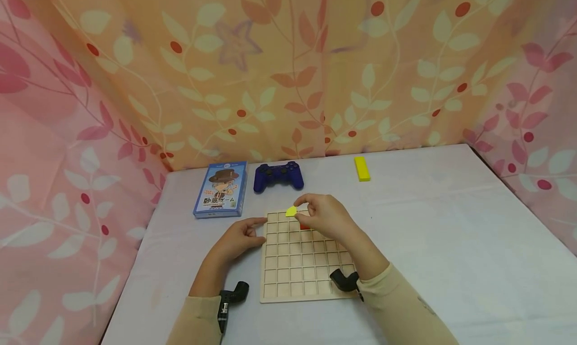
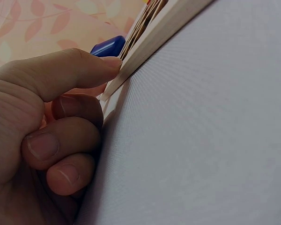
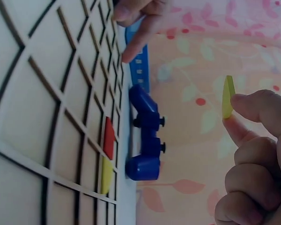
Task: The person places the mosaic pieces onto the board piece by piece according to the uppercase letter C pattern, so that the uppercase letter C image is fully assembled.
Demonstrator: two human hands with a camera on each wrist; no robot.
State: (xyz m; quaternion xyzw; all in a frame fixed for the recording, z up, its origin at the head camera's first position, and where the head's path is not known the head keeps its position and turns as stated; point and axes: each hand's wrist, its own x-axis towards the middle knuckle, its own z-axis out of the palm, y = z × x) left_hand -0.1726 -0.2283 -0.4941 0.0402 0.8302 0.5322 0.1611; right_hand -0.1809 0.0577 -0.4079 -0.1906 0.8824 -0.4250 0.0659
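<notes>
Between thumb and index finger, my right hand (image 1: pixel 330 217) pinches a small flat yellow piece (image 1: pixel 291 212) over the far edge of a pale wooden grid board (image 1: pixel 283 275). In the right wrist view that yellow piece (image 3: pixel 228 97) is held up on edge, above the board. A red piece (image 3: pixel 108 138) and another yellow piece (image 3: pixel 106 175) lie side by side in squares of the grid. My left hand (image 1: pixel 236 240) rests at the board's left side, index finger and thumb at its rim. Its other fingers are curled in the left wrist view (image 2: pixel 61 126).
Behind the board lie a blue game controller (image 1: pixel 278 177) and, farther left, a blue illustrated box (image 1: pixel 220 191). A yellow block (image 1: pixel 362 168) sits at the back right of the white-covered table (image 1: pixel 451 245). Floral curtains (image 1: pixel 279 84) border the back and sides.
</notes>
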